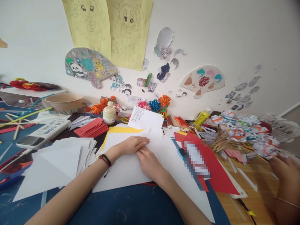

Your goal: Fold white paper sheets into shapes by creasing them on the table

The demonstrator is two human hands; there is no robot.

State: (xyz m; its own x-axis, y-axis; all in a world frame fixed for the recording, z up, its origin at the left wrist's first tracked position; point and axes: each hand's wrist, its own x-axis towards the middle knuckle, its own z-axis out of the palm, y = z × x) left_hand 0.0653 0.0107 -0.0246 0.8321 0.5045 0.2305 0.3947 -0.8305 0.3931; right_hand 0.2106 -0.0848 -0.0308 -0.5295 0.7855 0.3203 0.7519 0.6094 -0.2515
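Note:
My left hand (133,145) lies flat on white paper (119,175), fingers stretched forward and to the right. Just below it, my right hand (149,162) rests palm down, its fingertips touching the left hand's fingers. Neither hand visibly holds anything; what is under the palms is hidden. Under the white paper, a yellow sheet (108,136) shows along the far left edge. Beyond my fingers a card with handwritten lines (146,118) leans up at the back. More white paper (178,165) extends to the right of my right hand.
Cut white sheets (53,165) are piled at left, near red paper strips (91,127) and a glue bottle (109,113). Red paper (217,175) and a blue watch (181,151) lie right. Another person's blurred hand (284,175) is at the right edge, below paper flowers (248,128).

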